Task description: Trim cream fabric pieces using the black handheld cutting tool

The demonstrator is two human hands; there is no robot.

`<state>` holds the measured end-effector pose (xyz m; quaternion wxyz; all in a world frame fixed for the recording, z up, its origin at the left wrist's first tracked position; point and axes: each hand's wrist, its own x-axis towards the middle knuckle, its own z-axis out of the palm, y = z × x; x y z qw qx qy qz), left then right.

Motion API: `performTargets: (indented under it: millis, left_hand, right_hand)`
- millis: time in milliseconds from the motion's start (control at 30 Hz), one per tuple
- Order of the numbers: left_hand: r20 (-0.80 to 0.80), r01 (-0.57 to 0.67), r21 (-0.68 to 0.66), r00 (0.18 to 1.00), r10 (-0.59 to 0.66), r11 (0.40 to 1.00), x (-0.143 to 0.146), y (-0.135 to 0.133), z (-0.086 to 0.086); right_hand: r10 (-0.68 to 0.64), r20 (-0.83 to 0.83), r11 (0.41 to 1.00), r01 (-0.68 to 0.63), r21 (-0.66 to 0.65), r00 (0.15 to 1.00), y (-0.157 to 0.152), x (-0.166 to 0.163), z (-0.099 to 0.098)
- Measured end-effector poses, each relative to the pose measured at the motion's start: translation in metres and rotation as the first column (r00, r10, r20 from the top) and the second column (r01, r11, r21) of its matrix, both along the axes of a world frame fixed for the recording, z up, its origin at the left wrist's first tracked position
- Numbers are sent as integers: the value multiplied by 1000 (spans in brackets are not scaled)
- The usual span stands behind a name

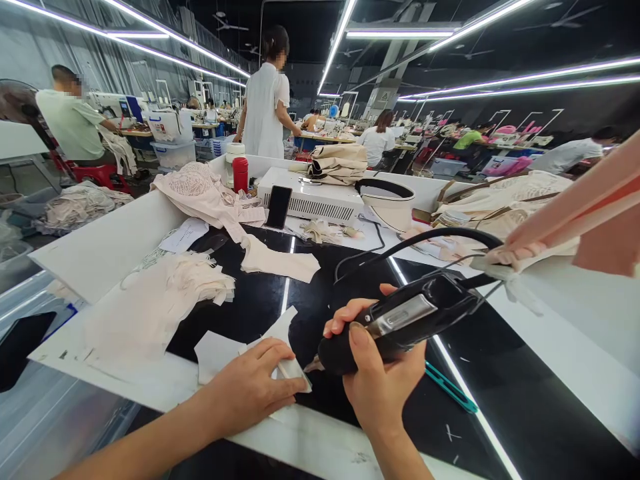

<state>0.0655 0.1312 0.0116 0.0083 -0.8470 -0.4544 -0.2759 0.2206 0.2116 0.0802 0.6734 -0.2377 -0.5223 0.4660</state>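
My right hand [373, 370] grips a black corded hand tool [405, 317] with a silver plate on its side, its tip pointing down-left at the black tabletop [260, 303]. My left hand [253, 383] presses flat on a small pale fabric piece [287, 367] right at the tool's tip. The tool's black cord [430, 238] arcs up and away to the back. A stack of cut beige fabric pieces [165, 300] lies to the left of my left hand.
A teal tool [450, 388] lies right of my right hand. Behind stand a white machine box [313, 197], a black phone [278, 207], a red bottle [241, 175], a white bowl [387, 203] and piled beige garments [205, 190]. Other people work at far tables.
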Motion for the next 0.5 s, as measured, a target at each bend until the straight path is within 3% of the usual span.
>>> performTargets:
  millis: [500]
  left_hand:
    - [5,4,-37,1000,-4,999,-1,-1,-4]
  right_hand:
    - [33,-6,999,-33,9,999,-3,-1,-4]
